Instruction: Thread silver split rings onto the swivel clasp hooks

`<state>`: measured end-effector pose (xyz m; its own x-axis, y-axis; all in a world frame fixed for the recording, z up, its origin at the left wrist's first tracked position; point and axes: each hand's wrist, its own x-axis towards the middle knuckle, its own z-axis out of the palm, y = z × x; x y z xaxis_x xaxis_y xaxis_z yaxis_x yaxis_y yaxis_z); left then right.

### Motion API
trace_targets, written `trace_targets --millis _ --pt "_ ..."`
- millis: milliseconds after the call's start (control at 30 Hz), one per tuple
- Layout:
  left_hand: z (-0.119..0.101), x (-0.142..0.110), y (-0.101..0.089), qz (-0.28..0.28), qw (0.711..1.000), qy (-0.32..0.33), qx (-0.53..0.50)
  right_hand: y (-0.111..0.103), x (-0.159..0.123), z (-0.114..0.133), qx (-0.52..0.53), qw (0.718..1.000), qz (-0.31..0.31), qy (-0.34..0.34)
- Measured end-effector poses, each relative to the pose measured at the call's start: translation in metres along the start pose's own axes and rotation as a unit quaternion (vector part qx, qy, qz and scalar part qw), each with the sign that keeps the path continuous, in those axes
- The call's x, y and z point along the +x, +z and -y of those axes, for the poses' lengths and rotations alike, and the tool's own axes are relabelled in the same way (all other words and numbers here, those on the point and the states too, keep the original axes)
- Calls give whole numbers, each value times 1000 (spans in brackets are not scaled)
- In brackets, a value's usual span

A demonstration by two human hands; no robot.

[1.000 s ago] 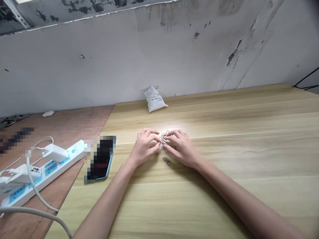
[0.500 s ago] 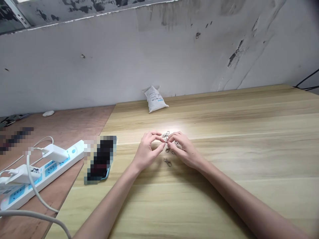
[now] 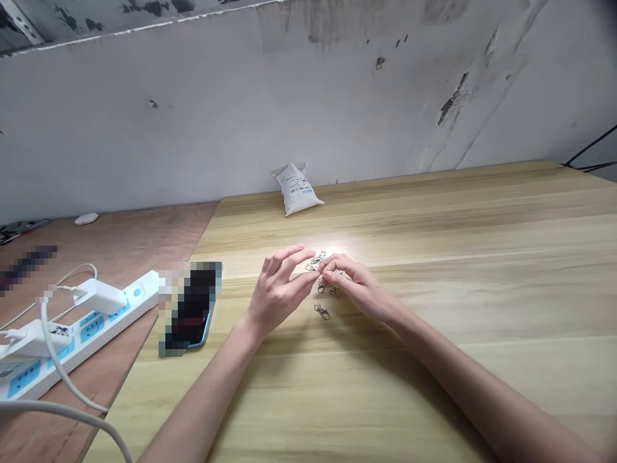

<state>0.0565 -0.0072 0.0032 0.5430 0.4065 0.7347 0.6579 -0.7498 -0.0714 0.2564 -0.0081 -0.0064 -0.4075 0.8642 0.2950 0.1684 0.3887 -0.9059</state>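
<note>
A small metal swivel clasp [image 3: 322, 312] lies flat just below the left hand [image 3: 279, 294] and right hand [image 3: 359, 289]; small metal rings [image 3: 315, 262] lie bunched beyond their fingertips.

Between the left hand [image 3: 282, 292] and the right hand [image 3: 357, 286], a heap of metal clasps [image 3: 315, 262] lies on the wooden table [image 3: 434, 366], with one loose clasp [image 3: 322, 312] just in front of the hands. Left of the left hand lies a phone [image 3: 190, 308], and further left a power strip [image 3: 81, 328] with two chargers [image 3: 99, 296] sits on a neighbouring board [image 3: 120, 257]. Behind the hands, a small bag [image 3: 296, 190] stands against the wall [image 3: 216, 109].
</note>
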Motion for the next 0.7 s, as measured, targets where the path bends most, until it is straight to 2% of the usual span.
trace_targets --millis 100,167,267,333,467,600,700 --pt "-1 1 0 8 999 -46 -4 2 -1 -2 -140 985 -57 -86" --pt "-2 0 0 27 995 -93 -18 4 -1 -4 -251 951 -96 -151" --pt "-3 -1 0 55 985 -156 -39 3 -2 -7 -363 898 -103 -228" --pt "-3 -1 -1 60 981 -178 -45 2 -3 -6 -379 886 -98 -250" --pt "-3 -1 -3 48 985 -158 -56 3 -3 -4 -339 913 -115 -194" --pt "-6 1 -4 38 988 -132 -67 6 -3 -8 -282 944 -58 -160" --pt "-7 2 -5 37 986 -145 -74 1 -1 -14 -273 948 -38 -160"
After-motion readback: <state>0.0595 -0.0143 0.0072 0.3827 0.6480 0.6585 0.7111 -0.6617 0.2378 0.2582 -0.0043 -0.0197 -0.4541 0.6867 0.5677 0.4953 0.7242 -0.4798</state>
